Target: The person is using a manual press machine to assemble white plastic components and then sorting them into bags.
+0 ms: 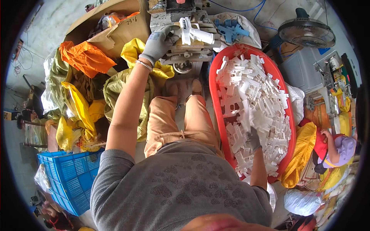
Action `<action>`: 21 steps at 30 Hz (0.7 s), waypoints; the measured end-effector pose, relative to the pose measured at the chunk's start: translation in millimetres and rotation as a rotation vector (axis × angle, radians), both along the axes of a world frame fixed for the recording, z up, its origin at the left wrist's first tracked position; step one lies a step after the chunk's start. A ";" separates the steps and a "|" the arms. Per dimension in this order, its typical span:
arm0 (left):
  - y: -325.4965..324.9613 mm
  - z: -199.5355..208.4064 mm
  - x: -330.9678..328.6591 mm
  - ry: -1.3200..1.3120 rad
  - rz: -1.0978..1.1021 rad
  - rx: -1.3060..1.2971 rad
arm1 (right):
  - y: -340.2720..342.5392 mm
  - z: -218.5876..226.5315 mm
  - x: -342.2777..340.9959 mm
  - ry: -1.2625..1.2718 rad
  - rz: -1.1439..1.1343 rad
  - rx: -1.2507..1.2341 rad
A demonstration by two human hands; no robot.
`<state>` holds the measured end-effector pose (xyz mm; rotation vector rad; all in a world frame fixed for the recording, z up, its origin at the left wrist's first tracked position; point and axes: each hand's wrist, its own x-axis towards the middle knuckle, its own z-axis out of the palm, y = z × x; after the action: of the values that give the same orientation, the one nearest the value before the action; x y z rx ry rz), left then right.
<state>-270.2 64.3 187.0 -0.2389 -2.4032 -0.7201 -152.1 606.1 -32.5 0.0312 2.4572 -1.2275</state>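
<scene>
Left grip (157, 43) curls beside a white pistol-shaped piece (201, 36) on a machine (189, 57), hold unclear; right grip (253, 139), closure unclear, among white pieces (266, 96) in a red tub (213, 82). Handwriting marks a cardboard box (131, 35).

The gray shirt (177, 204) has short sleeves (112, 166) and dark hearts (161, 190). The pants (165, 119) are tan with a waist string (182, 134). The left hand (157, 43) and right hand (253, 140) wear gray gloves (151, 49), and a pale bracelet (144, 65) circles the left wrist (145, 61).

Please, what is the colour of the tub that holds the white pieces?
The tub is red; it shows best in the head view.
</scene>
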 end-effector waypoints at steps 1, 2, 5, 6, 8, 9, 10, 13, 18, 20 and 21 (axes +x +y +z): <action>-1.2 0.3 0.1 0.002 0.005 0.002 | 23.2 -49.6 -20.9 0.347 0.125 0.245; 1.0 4.2 2.8 -0.030 0.017 0.077 | 10.3 -33.6 -30.1 0.333 0.025 0.068; -17.2 -1.5 -2.3 -0.022 -0.006 0.434 | -55.6 42.5 -78.3 0.340 -0.139 -0.360; -22.1 -3.4 -2.0 0.081 -0.001 0.542 | -81.8 68.4 -95.1 0.438 -0.112 -0.379; -18.1 6.9 16.1 0.171 0.051 0.681 | -134.0 120.6 -120.5 0.597 0.000 -0.434; -21.1 6.4 29.6 0.189 0.125 0.643 | -159.7 146.6 -131.7 0.661 0.098 -0.472; -21.6 2.8 45.2 0.191 0.141 0.689 | -182.4 168.8 -142.6 0.711 0.212 -0.417; -35.3 -29.8 94.2 0.215 0.339 0.604 | -248.1 214.4 -169.3 0.946 0.487 -0.257; -63.6 -83.4 188.0 0.072 0.544 0.766 | -305.9 228.2 -205.7 1.031 0.639 0.017; -68.7 -100.2 220.1 0.020 0.647 0.747 | -312.9 236.1 -210.0 1.075 0.703 0.135; -72.6 -113.7 232.4 0.011 0.664 0.760 | -314.4 240.0 -210.2 1.117 0.749 0.189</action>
<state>-37.8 -8.3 73.2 0.8117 -1.8355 -1.1965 -362.3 291.8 207.5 -1.7565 2.8758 -0.7034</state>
